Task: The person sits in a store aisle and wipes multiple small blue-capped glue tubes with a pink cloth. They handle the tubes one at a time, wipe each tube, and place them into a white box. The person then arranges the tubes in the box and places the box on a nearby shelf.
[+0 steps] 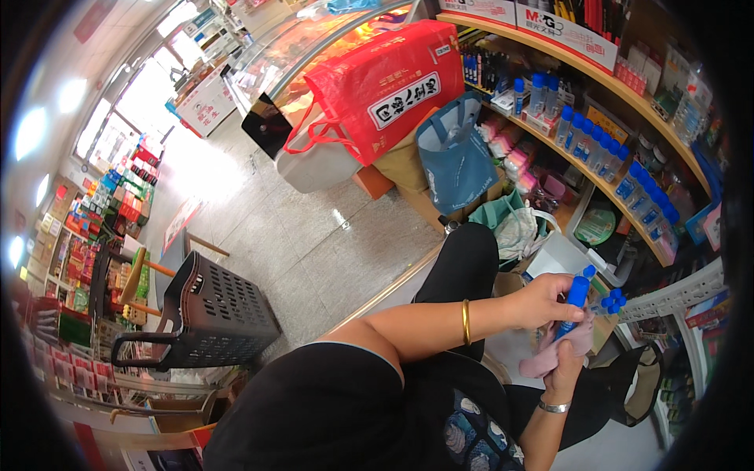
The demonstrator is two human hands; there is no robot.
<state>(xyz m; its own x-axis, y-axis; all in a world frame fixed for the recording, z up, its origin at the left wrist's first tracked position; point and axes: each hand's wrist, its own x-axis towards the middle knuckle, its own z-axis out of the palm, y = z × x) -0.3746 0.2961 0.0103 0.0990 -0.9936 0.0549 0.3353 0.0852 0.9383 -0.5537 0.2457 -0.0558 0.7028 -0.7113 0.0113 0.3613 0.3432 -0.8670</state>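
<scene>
In front of me, at the right of the head view, my left hand (542, 301) grips a blue-capped plastic bottle (579, 291), which looks like liquid glue. A gold bangle circles that forearm. My right hand (564, 368), with a silver bracelet at the wrist, holds a pale pink cloth (539, 361) wrapped against the bottle's lower part. The cloth and fingers hide much of the bottle. Just beyond my hands stand several more blue caps (614, 301), their lower parts mostly hidden. Rows of similar blue-capped bottles (599, 148) line a curved wooden shelf (633, 207).
A red bag (386, 88) with writing lies beside a glass display case (318, 44). Below it hangs a blue tote bag (458, 159). A dark perforated basket (218, 312) stands on the tiled floor (318, 253) to my left. White perforated racking (677, 297) rises at right.
</scene>
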